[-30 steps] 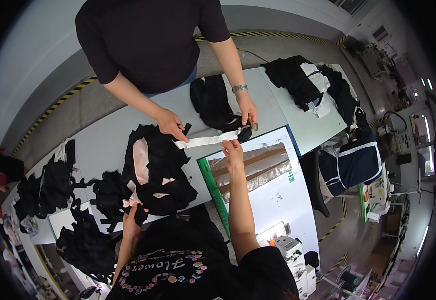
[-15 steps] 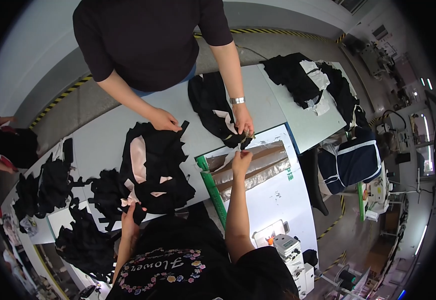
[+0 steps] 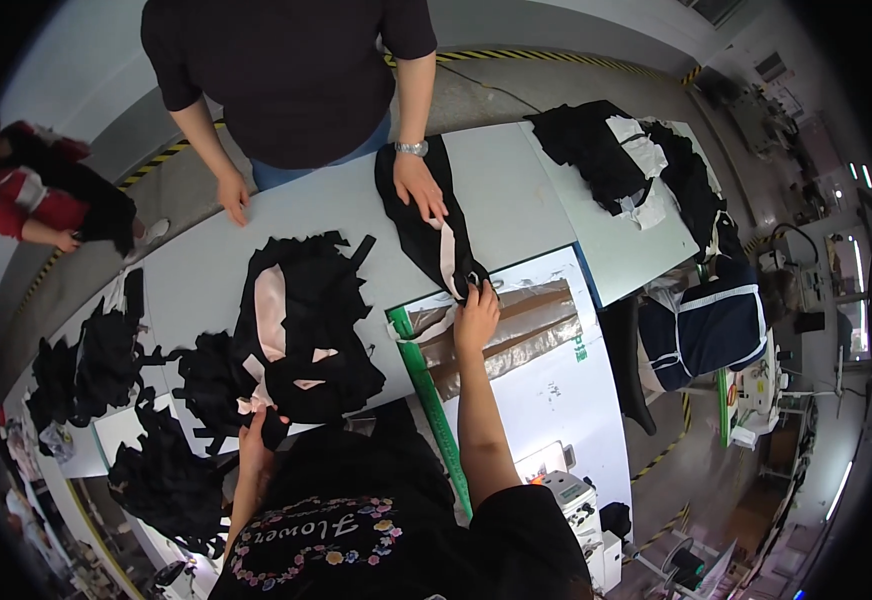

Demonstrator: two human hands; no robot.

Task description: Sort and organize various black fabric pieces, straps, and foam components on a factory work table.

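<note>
My left hand (image 3: 257, 432) is closed on the lower edge of a pile of black fabric pieces (image 3: 331, 300), where pale pink and black cloth shows at the fingers. Pale pink strips lie among the pieces. Out to the right, my right hand (image 3: 477, 317) has its fingers curled on the near end of a long black fabric piece (image 3: 416, 225), by the table's edge. A pale pink strip (image 3: 447, 258) runs along that piece. A co-worker's hand (image 3: 417, 186), with a metal watch at the wrist, lies on its upper part.
The co-worker's other hand (image 3: 233, 197) hangs at the far edge of the grey table (image 3: 196, 260). More black pieces (image 3: 106, 350) lie at left, others with white parts (image 3: 606, 155) at far right. A sewing machine (image 3: 571, 500) stands near right. A person in red (image 3: 31, 195) is behind left.
The co-worker's watch hand has drawn back up the black piece, away from my right hand; their other hand has left the pile. My right hand has shifted slightly up. The person in red has come closer.
</note>
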